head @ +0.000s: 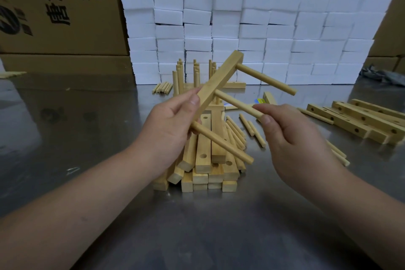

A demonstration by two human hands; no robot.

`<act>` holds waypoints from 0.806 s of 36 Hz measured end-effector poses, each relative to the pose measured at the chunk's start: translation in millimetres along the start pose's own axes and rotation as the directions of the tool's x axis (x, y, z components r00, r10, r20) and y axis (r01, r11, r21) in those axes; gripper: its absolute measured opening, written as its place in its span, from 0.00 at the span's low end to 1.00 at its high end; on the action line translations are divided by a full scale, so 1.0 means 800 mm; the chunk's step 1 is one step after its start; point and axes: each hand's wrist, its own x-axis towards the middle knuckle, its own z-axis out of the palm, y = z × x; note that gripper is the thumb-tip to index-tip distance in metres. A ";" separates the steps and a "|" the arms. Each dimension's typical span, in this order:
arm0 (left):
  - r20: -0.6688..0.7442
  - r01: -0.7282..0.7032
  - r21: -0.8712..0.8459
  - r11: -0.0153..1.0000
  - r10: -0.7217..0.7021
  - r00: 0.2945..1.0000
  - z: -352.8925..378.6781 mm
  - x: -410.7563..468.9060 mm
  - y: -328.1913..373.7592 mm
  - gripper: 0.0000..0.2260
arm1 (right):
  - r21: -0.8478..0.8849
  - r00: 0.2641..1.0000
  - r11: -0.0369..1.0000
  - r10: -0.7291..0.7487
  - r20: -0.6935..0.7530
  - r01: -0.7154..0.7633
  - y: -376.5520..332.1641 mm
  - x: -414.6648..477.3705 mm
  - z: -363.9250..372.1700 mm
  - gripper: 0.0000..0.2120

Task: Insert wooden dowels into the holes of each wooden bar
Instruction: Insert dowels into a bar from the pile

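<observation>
My left hand (168, 129) grips a pale wooden bar (221, 80) near its lower end and holds it tilted up to the right above the table. Three dowels stick out of the bar toward the right: an upper dowel (266, 79), a middle dowel (237, 104) and a lower dowel (221, 142). My right hand (291, 138) pinches the free end of the middle dowel between thumb and forefinger. Under the hands lies a pile of drilled bars (203, 160), with loose dowels (252, 129) beside it.
Finished bars with upright dowels (195, 74) stand behind the pile. More drilled bars (363, 120) lie at the right, a small bunch of dowels (162, 87) at the back. White foam blocks (252, 28) and cardboard cartons (61, 11) wall off the far side of the steel table (197, 226).
</observation>
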 end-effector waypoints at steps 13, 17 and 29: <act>0.095 -0.070 -0.035 0.997 0.073 0.993 -0.001 -0.001 0.009 0.13 | -0.228 0.987 0.961 -0.146 0.058 0.156 -0.010 -0.003 -0.008 0.17; 0.095 -0.076 -0.028 0.997 0.079 0.992 -0.001 -0.001 0.010 0.14 | -0.258 0.987 0.953 -0.152 0.050 0.160 -0.012 -0.004 -0.010 0.16; 0.154 -0.114 -0.001 0.993 0.113 0.982 -0.003 -0.003 0.009 0.15 | 0.139 0.996 0.986 0.093 -0.009 -0.091 -0.016 -0.011 -0.005 0.11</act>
